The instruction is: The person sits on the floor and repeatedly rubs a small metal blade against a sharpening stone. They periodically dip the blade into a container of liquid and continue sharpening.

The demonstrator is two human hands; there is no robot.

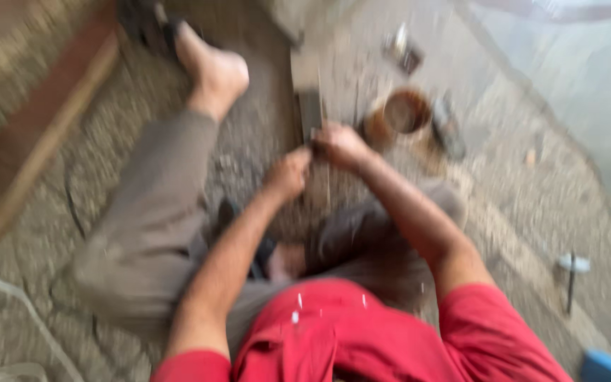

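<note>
The picture is badly blurred. Both hands meet on a narrow grey strip [310, 106] lying on the floor between the legs — the right hand [339, 143] looks closed over its near end, the left hand [288, 173] just beside it; its fingers' grip I cannot tell. A brown bowl [406, 111] sits near the right hand, a hammer [572, 272] well apart.

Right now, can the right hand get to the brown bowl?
Probably yes. The right hand sits just beside the brown bowl on the floor, and nothing seems to lie between them, though the picture is blurry.
</note>
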